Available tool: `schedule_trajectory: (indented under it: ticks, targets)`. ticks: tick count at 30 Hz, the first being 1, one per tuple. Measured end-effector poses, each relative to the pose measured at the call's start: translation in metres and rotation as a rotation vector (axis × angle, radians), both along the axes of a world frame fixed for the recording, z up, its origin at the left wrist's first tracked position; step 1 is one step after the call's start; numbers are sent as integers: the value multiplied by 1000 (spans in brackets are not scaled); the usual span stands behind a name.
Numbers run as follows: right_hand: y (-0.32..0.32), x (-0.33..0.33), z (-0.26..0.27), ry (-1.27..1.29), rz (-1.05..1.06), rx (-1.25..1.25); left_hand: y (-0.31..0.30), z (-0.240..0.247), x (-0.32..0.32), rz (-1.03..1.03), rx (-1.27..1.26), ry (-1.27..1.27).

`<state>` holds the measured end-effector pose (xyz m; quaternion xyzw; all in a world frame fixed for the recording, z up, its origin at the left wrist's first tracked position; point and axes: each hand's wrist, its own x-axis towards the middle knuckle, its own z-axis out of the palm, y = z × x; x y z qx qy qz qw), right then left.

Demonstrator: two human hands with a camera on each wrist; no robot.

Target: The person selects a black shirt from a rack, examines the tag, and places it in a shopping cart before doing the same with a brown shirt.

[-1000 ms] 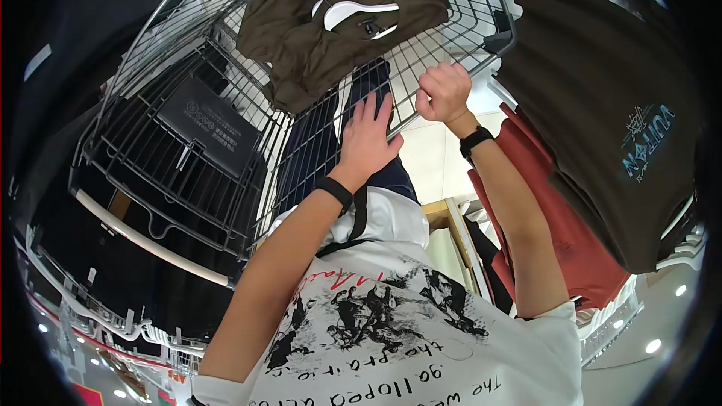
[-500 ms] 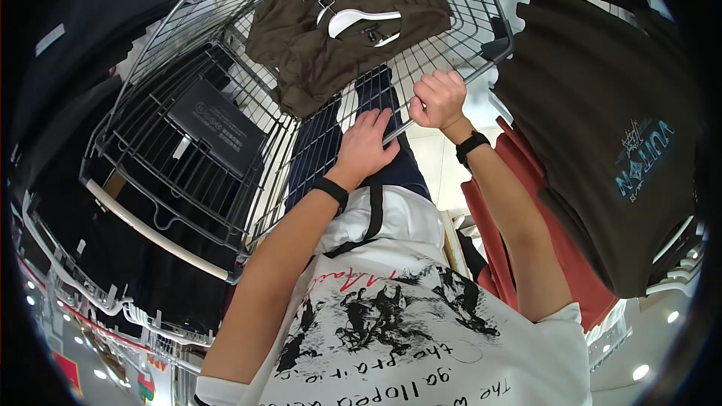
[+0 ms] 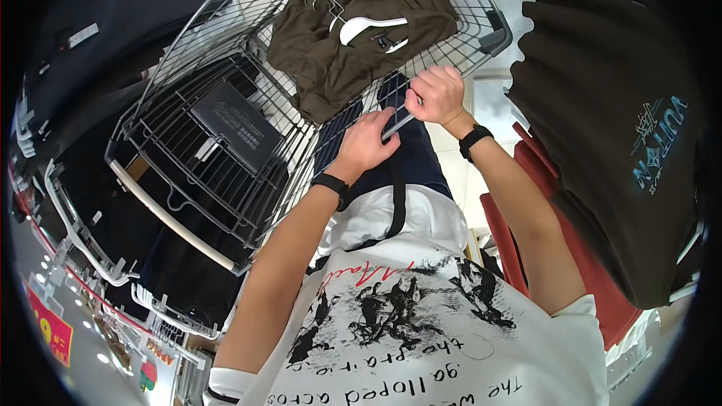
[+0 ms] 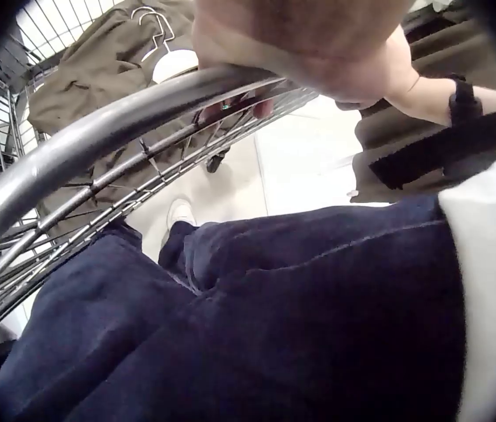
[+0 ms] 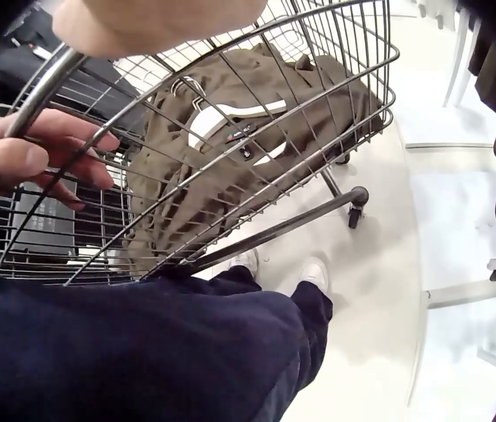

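Observation:
Both hands are at the metal rim (image 3: 396, 127) of a wire shopping cart. My left hand (image 3: 367, 143) has its fingers bent over the rim; in the right wrist view the fingers of this left hand (image 5: 46, 154) curl loosely around it, thumb on the near side. Farther along, my right hand (image 3: 438, 96) grips the same bar in a fist. A dark brown garment (image 3: 323, 60) lies bunched in the basket, with a white hanger (image 3: 361, 28) on it. The same garment (image 5: 178, 189) shows through the wires in the right wrist view.
A dark panel (image 3: 237, 126) is on the cart's fold-down part, near a pale handle (image 3: 173, 216). Black clothes (image 3: 83, 37) hang on the left, brown (image 3: 594, 120) and red (image 3: 594, 293) clothes on the right. Two shoes (image 5: 315, 272) stand on the floor.
The cart and brown garment have shifted right and slightly down in the head view. My left fingers, straighter before, are now bent over the rim. My right hand keeps its grip.

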<state>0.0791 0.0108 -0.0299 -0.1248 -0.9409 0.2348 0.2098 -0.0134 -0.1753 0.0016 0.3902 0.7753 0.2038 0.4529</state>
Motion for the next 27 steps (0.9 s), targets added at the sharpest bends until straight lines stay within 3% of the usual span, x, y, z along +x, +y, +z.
schedule_trajectory:
  ticks: [14, 19, 24, 27]
  targets:
    - [-20, 26, -10, -20, -24, -49, -15, 1, 12, -90, 77, 145]
    - [-17, 37, -8, -364, 98, -189, -43, 14, 21, -34, 82, 347]
    - [17, 18, -13, -782, 321, -346, -92, -3, 34, 274, -182, 568]
    - [31, -6, -35, -755, 369, -244, -93, -7, 39, 228, -29, 746]
